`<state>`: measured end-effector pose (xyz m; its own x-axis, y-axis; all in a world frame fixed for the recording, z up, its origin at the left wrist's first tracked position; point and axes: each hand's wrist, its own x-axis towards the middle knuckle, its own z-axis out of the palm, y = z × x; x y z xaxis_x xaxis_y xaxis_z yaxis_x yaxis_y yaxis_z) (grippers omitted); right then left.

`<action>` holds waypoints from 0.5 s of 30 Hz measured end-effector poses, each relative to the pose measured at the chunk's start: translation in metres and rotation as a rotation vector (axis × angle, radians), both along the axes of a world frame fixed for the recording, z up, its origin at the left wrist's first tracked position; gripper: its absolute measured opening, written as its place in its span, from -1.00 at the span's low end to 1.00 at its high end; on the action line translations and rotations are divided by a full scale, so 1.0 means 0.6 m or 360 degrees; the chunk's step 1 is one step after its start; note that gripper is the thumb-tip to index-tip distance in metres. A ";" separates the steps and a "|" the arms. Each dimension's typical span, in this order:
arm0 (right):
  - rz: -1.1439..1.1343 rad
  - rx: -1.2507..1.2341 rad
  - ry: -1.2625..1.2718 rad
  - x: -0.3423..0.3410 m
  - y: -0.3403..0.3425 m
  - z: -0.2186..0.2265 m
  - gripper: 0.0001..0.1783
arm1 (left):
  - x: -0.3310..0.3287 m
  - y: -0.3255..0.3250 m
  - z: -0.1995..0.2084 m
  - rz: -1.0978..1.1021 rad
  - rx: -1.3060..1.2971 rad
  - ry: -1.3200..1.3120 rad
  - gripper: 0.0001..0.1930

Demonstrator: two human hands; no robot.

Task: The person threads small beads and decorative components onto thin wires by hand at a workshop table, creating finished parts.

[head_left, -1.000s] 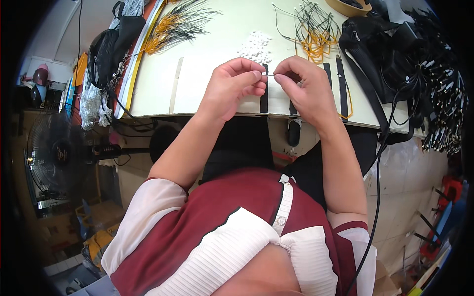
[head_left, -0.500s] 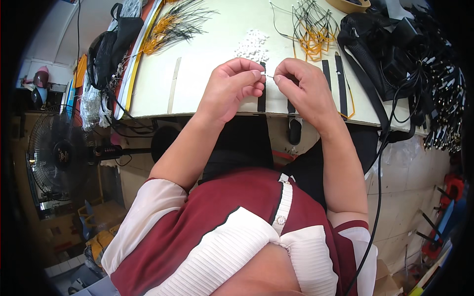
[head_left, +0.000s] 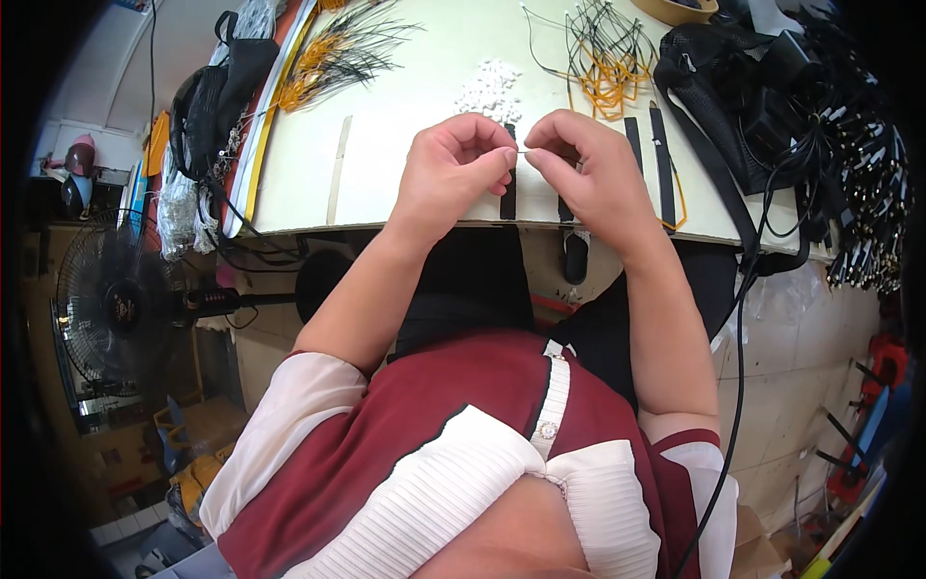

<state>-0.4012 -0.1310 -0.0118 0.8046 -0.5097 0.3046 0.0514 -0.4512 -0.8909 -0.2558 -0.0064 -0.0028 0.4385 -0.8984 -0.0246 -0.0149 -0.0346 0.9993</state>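
My left hand (head_left: pixel 451 174) is closed in a pinch above the table's near edge. A small white plastic piece showed at its fingertips a moment earlier; now the fingers mostly cover it. Facing it, my right hand (head_left: pixel 593 174) pinches a thin wire (head_left: pixel 523 151), whose short end bridges the narrow gap between the two hands. Just beyond my left fingers lies a heap of small white plastic pieces (head_left: pixel 489 89). Farther right, black and orange wires with small white ends (head_left: pixel 610 72) are spread in a loose bunch.
Black strips (head_left: pixel 662 164) lie on the pale table (head_left: pixel 386 125). Orange and black wires (head_left: pixel 333 58) fill its far left. A black mesh bag (head_left: pixel 709 87) and bundled cables (head_left: pixel 868 212) crowd the right. A fan (head_left: pixel 121 299) stands left; a black cable (head_left: pixel 741 386) hangs at right.
Both hands stay pinched face to face. The white piece at my left fingertips has slipped from sight behind the fingers. The right fingertips have shifted slightly left.
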 end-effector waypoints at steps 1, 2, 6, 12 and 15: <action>-0.0083 -0.0187 -0.0115 0.001 0.002 -0.002 -0.92 | -0.001 0.000 0.000 0.0000 -0.0001 -0.0003 -0.92; -0.0084 -0.0188 -0.0118 0.002 0.000 -0.006 -0.92 | -0.002 0.000 -0.001 0.0018 0.0004 0.0016 -0.92; -0.0190 -0.0485 -0.0231 -0.002 0.001 -0.004 -0.94 | -0.004 0.001 -0.005 0.0134 -0.0046 0.0191 -0.91; -0.0174 -0.0107 -0.0104 -0.006 -0.001 0.000 -0.86 | 0.001 0.003 -0.014 0.0127 -0.0121 0.0392 -0.88; -0.0089 0.0029 -0.0019 -0.008 -0.003 0.002 -0.81 | -0.001 0.003 -0.019 0.0098 -0.0173 0.0447 -0.88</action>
<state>-0.4057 -0.1327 -0.0104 0.7710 -0.5594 0.3043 0.0372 -0.4375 -0.8985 -0.2563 -0.0046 -0.0139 0.4821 -0.8742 -0.0577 0.2611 0.0805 0.9619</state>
